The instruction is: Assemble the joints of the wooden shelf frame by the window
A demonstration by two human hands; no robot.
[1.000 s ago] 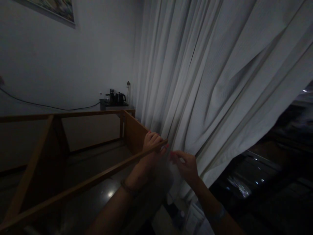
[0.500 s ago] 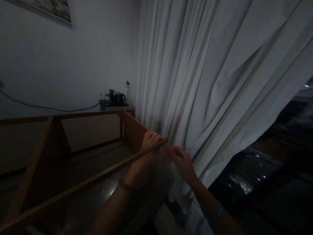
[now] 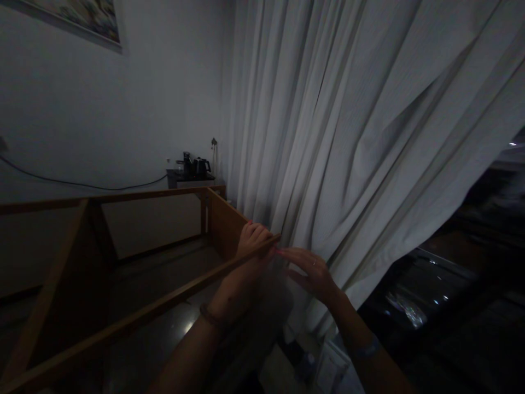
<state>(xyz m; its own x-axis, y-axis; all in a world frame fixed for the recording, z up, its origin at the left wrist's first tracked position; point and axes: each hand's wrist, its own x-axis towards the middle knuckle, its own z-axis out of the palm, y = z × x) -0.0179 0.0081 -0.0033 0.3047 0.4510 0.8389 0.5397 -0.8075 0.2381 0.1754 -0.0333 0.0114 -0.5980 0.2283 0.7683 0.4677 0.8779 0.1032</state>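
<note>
In dim light my left hand (image 3: 255, 242) curls its fingers over the corner of a wooden frame (image 3: 135, 314), gripping the end of its near rail. My right hand (image 3: 308, 269) is just to the right of that corner, palm down, fingers stretched out flat and together, with a ring on one finger. It holds nothing and its fingertips reach toward the rail's end. A long white curtain (image 3: 353, 137) hangs right behind both hands.
The frame's far rail and side panel (image 3: 223, 221) run along the wall. A small dark table with a kettle (image 3: 200, 165) stands in the corner. A cable runs along the wall. A dark glossy surface (image 3: 443, 295) lies at the right. A picture hangs at top left.
My right hand went from a pinch near the rail's end to flat, outstretched fingers. My left hand kept its grip on the frame corner.
</note>
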